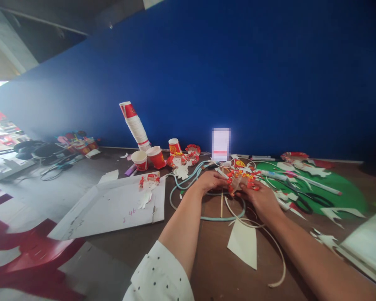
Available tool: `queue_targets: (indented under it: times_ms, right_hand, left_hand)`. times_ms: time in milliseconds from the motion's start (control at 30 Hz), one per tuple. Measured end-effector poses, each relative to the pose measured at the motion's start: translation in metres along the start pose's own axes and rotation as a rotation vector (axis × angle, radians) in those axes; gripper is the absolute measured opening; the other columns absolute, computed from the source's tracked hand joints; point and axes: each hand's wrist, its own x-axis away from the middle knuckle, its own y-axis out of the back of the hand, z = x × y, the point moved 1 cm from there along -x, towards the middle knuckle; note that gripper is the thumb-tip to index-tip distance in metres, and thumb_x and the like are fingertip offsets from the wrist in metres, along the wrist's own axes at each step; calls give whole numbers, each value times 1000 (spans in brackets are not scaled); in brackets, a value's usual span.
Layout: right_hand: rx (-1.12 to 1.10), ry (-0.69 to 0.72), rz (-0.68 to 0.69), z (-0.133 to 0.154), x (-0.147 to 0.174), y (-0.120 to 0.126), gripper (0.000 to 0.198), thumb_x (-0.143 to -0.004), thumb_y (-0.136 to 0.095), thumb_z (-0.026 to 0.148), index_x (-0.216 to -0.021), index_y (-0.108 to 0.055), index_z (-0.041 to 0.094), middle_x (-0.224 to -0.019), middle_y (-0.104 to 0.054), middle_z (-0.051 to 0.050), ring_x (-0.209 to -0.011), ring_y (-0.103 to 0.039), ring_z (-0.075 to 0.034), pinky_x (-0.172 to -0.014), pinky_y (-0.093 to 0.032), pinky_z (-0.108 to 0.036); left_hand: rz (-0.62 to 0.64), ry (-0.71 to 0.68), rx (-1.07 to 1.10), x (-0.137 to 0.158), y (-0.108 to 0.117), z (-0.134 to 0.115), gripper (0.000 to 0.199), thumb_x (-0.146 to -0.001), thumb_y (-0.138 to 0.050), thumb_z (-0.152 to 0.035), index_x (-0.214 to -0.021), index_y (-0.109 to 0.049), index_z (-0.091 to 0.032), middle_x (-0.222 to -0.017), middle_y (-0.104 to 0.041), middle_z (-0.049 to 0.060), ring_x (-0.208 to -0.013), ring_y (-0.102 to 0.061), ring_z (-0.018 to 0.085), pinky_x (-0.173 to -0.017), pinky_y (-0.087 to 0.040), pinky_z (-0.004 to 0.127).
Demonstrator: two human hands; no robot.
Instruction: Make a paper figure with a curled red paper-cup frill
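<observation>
"Curled paper piece (244,175), red and yellow: where is it?"

"Between the two hands, on the far part of the table (213,255), right of the middle. Whether its underside touches anything, I can't tell."

"And the grip?"

"The left hand (213,180) seems to pinch its left edge; the right hand (260,198) has thumb and fingers closed at the right edge. The exact finger contact is partly hidden."

"Which step is this?"

"Handling and adjusting by fingertip, I'd judge. The scissors (316,198) lie to the right, out of both hands, so no cutting is in hand."

"What does the next move call for?"

"A light, steady hold from both sides, since the fringed strips look easy to bend or tear. I'd also mind the blue cable (221,218) looping near the wrists and the thin stick (221,205) on the near side of the piece."

"Anything similar about?"

"Yes, a fringed cutting (148,180) on the white board (103,209) to the left, well apart from the hands."
</observation>
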Motion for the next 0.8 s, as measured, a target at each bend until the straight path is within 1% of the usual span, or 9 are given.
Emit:
queue_targets:
  times_ms: [133, 300, 433, 600, 700, 800]
  right_hand:
    - [5, -15, 14, 0, 1, -1, 15, -68, -69, 14, -82, -66, 18, -75, -72, -3, -58, -68, -17, -58, -59, -27]
    - [18, -2, 14, 3, 3, -2, 15, -66, -71, 15, -80, -66, 17, -73, -72, -3, -58, -68, -18, -56, -59, -26]
    - [45, -30, 29, 3, 3, -3, 16, -66, -71, 16, -81, -65, 18, -72, -72, -3, -56, -67, -18, -51, -58, -24]
    - [44, -50, 11, 0, 1, -2, 19, -66, -71, 18, -84, -64, 19, -79, -73, -3, -58, -68, -18, -53, -58, -25]
    - [41, -36, 31, -2, 0, -1, 23, -63, -73, 18, -84, -64, 19, -81, -73, -3, -61, -69, -20, -57, -59, -28]
    - [38, -32, 39, -3, 0, 0, 23, -64, -73, 19, -85, -64, 20, -80, -73, -4, -61, -69, -21, -59, -60, -30]
  left_hand:
    - [34, 20, -14, 0, 4, 0, 17, -58, -78, -19, -72, -69, -13, -68, -66, 1, -63, -58, 11, -67, -47, 25]
    - [39, 14, -63, -2, 7, 3, 14, -60, -77, -20, -70, -69, -15, -66, -64, 1, -64, -56, 11, -66, -48, 25]
    - [29, -5, -99, -6, 7, 6, 15, -60, -76, -21, -71, -69, -14, -67, -63, 0, -63, -55, 11, -67, -49, 26]
    - [26, -8, -120, -8, 7, 7, 9, -62, -72, -17, -70, -67, -14, -64, -61, -1, -58, -52, 9, -65, -49, 25]
    - [23, -6, -134, -8, 7, 7, 6, -64, -69, -14, -69, -67, -13, -62, -60, -1, -57, -52, 9, -63, -48, 24]
    - [17, -3, -146, -9, 6, 8, 6, -64, -68, -12, -70, -67, -13, -62, -60, -1, -57, -52, 9, -63, -48, 24]
